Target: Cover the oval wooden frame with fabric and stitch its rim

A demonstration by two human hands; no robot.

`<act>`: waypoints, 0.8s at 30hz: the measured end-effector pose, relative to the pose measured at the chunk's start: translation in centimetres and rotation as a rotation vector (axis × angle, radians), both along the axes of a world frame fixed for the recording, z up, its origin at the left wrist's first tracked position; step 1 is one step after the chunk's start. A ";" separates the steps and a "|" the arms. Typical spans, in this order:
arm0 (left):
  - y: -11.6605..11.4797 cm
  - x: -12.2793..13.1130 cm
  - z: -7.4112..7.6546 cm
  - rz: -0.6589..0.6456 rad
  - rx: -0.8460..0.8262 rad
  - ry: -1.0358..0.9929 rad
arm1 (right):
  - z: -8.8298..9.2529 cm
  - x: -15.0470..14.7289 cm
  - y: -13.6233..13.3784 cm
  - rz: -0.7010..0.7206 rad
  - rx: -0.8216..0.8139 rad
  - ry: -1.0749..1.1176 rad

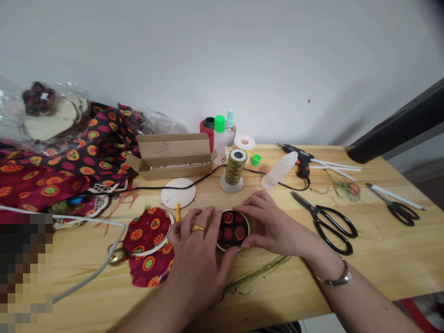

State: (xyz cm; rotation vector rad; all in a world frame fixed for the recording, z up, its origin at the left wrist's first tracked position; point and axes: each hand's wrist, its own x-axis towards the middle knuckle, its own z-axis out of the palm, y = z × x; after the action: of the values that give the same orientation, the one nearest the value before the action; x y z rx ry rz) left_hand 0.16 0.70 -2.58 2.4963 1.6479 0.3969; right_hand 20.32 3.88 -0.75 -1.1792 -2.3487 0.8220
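A small round disc covered in black patterned fabric [231, 230] lies on the wooden table [381, 259]. My left hand [197, 252], with a gold ring, curls round its left and near edge. My right hand [268, 222] cups its right side, fingertips pressing the rim. Both hands grip the disc between them. Just left of my left hand lie two red fabric-covered discs [147, 231] and a yellow pen-like stick [178, 212]. A plain wooden disc [178, 192] sits behind them.
Black scissors [328, 222] lie right of my right hand, a second pair [398, 208] farther right. Behind stand a thread spool [235, 169], a glue gun [301, 159], bottles [219, 136] and a cardboard box [173, 155]. Patterned fabric [69, 157] piles at the left.
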 end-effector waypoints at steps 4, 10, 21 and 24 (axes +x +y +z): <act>0.0 -0.1 0.1 -0.015 0.007 -0.019 | 0.0 0.0 0.0 -0.014 0.036 0.000; -0.2 -0.2 0.3 -0.012 0.044 -0.055 | -0.3 -0.2 0.0 0.004 0.060 -0.012; -0.1 -0.1 0.3 -0.011 0.006 -0.030 | -0.4 -0.5 0.0 0.032 0.049 -0.028; -0.1 -0.1 0.4 -0.007 -0.002 -0.028 | -0.4 -0.6 0.0 0.027 0.049 -0.036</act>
State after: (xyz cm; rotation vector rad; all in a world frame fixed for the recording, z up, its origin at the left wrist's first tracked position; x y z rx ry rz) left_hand 0.07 0.55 -2.21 2.4836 1.6278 0.4273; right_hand 19.74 3.87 -1.18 -1.1543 -2.4042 0.7541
